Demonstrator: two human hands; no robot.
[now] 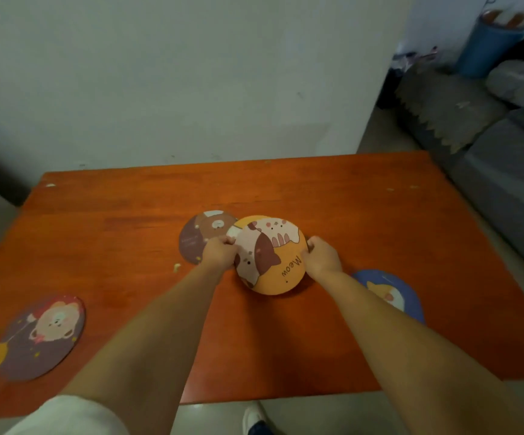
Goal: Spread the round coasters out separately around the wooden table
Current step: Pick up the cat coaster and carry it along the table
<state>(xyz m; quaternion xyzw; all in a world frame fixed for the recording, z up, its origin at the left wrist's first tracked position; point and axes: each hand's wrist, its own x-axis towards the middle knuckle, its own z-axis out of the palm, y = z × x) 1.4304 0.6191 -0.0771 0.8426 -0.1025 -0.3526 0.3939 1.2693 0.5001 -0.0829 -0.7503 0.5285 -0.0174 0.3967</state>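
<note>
Single head-worn wide-angle view, looking forward and down from above the near edge of wooden table [379, 215]; close range; wall behind, floor visible below.

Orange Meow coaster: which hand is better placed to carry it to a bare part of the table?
Probably the right hand. It grips the orange Meow coaster at its right edge, with bare table beyond. The left hand sits over the brown bear coaster, which overlaps the stack.
</note>
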